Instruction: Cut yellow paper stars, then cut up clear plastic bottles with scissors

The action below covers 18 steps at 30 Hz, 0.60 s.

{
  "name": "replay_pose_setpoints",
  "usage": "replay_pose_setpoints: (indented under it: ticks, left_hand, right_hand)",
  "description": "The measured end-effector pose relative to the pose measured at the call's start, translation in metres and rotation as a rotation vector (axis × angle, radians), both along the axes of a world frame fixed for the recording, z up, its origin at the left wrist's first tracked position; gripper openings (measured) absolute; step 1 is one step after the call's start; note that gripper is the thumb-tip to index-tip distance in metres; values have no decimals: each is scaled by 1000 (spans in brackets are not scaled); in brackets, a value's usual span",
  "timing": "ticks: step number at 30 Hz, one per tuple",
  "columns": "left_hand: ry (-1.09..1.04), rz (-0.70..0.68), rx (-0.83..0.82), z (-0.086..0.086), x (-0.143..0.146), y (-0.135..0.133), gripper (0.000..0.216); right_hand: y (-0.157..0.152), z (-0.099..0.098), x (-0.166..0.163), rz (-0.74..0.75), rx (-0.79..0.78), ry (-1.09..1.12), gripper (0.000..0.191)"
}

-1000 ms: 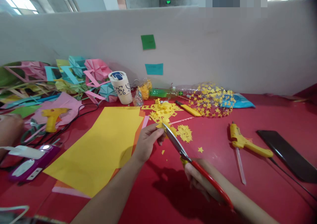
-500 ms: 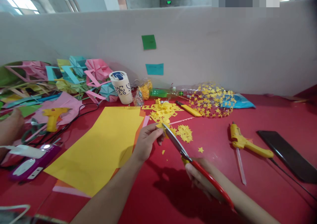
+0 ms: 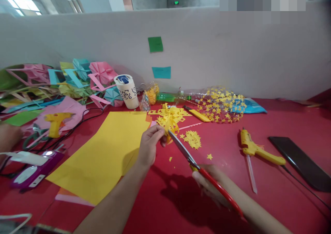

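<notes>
Both hands clamp: left hand (image 3: pixel 149 147) pinches yellow paper scrap (image 3: pixel 170 123), right hand (image 3: pixel 208 185) grips scissors (image 3: pixel 181 148) beside it.

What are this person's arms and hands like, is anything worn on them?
The left forearm and right forearm are bare as far as the picture reaches; no sleeves show. The left hand and right hand are ungloved, with no watch, bracelet or ring visible. The right hand is blurred, so small details there are uncertain.

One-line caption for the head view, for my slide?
Left hand pinches a yellow paper scrap at the blades of red-handled scissors held in the right hand, over a red table.
</notes>
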<state>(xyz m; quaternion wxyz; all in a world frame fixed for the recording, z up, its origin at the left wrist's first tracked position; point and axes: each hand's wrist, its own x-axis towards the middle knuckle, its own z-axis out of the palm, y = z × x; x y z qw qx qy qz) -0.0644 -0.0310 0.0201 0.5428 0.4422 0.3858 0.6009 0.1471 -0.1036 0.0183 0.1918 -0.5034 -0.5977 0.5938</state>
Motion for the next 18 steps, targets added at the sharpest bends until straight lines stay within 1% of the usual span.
replay_pose_setpoints:
  ticks: [6,12,18]
  left_hand:
    - [33,11,-8,1,-1,1,16]
    - [105,-3,-9,1,-3,1,16]
    - [130,-3,-17,2,-5,1,15]
  right_hand:
    - [2,-1,2,23,-32,-6,65]
    - [2,1,6,78,18,-43,60]
    - [2,0,3,38,-16,-17,60]
